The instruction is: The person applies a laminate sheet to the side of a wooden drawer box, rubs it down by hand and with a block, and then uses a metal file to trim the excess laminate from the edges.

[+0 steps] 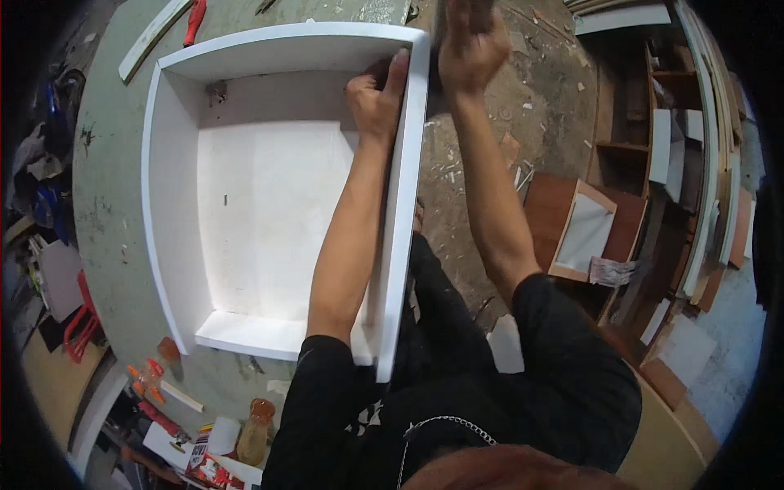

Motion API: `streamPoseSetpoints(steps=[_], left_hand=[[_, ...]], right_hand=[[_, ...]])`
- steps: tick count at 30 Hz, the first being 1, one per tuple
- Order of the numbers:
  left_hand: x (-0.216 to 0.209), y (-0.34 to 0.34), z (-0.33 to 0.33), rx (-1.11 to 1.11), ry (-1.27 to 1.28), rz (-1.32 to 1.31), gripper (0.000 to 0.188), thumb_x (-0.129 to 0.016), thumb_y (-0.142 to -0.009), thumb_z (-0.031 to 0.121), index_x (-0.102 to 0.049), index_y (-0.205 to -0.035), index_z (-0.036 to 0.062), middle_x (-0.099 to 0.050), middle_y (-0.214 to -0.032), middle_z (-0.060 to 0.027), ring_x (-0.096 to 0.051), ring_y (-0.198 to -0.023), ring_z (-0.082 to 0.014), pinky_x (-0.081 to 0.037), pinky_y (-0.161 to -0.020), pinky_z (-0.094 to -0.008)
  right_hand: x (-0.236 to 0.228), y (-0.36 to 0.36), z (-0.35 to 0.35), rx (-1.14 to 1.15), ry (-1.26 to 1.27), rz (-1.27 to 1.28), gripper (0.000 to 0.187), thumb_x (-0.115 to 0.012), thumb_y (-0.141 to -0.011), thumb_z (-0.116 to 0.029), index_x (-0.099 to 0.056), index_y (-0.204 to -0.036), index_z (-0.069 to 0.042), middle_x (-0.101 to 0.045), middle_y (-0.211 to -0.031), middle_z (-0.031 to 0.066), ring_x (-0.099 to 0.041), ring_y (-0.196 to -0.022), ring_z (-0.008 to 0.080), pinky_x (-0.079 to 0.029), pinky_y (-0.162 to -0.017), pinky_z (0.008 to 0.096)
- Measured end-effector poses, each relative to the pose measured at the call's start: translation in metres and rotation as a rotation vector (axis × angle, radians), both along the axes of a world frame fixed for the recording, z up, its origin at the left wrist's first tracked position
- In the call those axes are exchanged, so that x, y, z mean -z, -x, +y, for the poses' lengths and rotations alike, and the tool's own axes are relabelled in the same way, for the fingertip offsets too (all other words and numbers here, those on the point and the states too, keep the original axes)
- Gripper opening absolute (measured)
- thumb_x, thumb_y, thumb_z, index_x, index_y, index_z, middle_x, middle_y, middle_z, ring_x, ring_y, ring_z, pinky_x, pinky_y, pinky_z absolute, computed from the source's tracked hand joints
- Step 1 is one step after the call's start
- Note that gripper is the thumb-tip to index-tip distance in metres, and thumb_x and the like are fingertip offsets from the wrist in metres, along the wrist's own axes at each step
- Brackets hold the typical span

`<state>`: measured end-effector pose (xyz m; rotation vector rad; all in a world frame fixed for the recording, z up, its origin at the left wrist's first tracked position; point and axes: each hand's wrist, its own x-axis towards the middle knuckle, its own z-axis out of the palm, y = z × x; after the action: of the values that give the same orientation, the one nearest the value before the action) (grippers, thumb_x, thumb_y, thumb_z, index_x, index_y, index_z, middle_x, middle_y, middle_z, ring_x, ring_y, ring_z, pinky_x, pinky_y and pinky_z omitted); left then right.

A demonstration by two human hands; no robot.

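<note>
A white open box (pixel 269 204), like a shallow cabinet frame or drawer, lies on a greenish work table. My left hand (pixel 377 102) is inside it near the far right corner, fingers curled and thumb up against the inner face of the right wall. Whether those fingers hold anything is hidden. Just outside the same wall, my right hand (pixel 474 61) is closed at the top edge of the view. A dark flat thing (pixel 438 57) stands between it and the wall; its kind is blurred and partly cut off.
A white strip (pixel 155 37) and a red-handled tool (pixel 194 22) lie past the box's far left corner. Near the table's front are an orange clamp (pixel 149 380) and an amber bottle (pixel 256 429). Wooden cabinet parts (pixel 584 229) and stacked boards (pixel 714 163) stand at right beyond the littered floor.
</note>
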<state>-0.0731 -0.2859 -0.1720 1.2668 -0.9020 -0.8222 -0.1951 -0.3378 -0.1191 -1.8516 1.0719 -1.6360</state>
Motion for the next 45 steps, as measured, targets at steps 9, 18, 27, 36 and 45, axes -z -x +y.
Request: streamPoseSetpoints(steps=[9,18,27,36,45], left_hand=[[-0.004,-0.002,0.002,-0.023,0.031,0.016,0.046,-0.068,-0.086,0.041,-0.068,-0.069,-0.0019,-0.062,-0.062,-0.0028,-0.051,-0.059,-0.0101,-0.041,-0.056,-0.0295],[0.025,-0.036,0.027,0.534,-0.062,0.458,0.055,-0.054,-0.090,0.054,-0.058,-0.105,0.0019,-0.061,-0.093,-0.0045,-0.057,-0.081,-0.0162,-0.047,-0.071,-0.0339],[0.032,-0.023,0.054,0.534,0.021,0.599,0.064,-0.051,-0.090,0.053,-0.053,-0.128,0.0016,-0.063,-0.109,-0.0069,-0.061,-0.094,-0.0145,-0.051,-0.078,-0.0272],[0.018,-0.012,0.058,0.574,0.010,0.627,0.060,-0.051,-0.089,0.052,-0.055,-0.122,0.0024,-0.064,-0.102,-0.0068,-0.062,-0.087,-0.0150,-0.052,-0.072,-0.0288],[0.009,-0.020,0.061,0.559,0.068,0.553,0.057,-0.050,-0.089,0.050,-0.055,-0.121,0.0028,-0.063,-0.102,-0.0080,-0.062,-0.087,-0.0166,-0.053,-0.073,-0.0304]], right_hand=[[0.011,-0.018,0.209,-0.022,-0.150,-0.314,0.048,-0.074,-0.078,-0.045,-0.066,-0.084,0.002,-0.064,-0.072,0.0136,-0.063,-0.064,0.0265,-0.050,-0.060,0.0359],[0.045,-0.024,-0.005,0.402,-0.113,0.005,0.059,-0.062,-0.081,-0.060,-0.062,-0.077,-0.001,-0.060,-0.061,0.0141,-0.057,-0.053,0.0276,-0.043,-0.050,0.0397],[0.011,-0.044,0.267,0.074,-0.321,-0.342,0.034,-0.070,-0.081,-0.036,-0.063,-0.077,-0.003,-0.060,-0.064,0.0138,-0.061,-0.058,0.0313,-0.047,-0.056,0.0388],[0.012,-0.037,0.110,0.293,-0.117,-0.157,0.060,-0.060,-0.083,-0.061,-0.061,-0.078,-0.001,-0.057,-0.059,0.0086,-0.054,-0.053,0.0164,-0.041,-0.048,0.0368],[0.014,-0.025,0.413,-0.258,-0.392,-0.226,0.046,-0.075,-0.077,-0.046,-0.053,-0.064,-0.007,-0.060,-0.065,0.0060,-0.063,-0.059,0.0204,-0.046,-0.052,0.0315]])
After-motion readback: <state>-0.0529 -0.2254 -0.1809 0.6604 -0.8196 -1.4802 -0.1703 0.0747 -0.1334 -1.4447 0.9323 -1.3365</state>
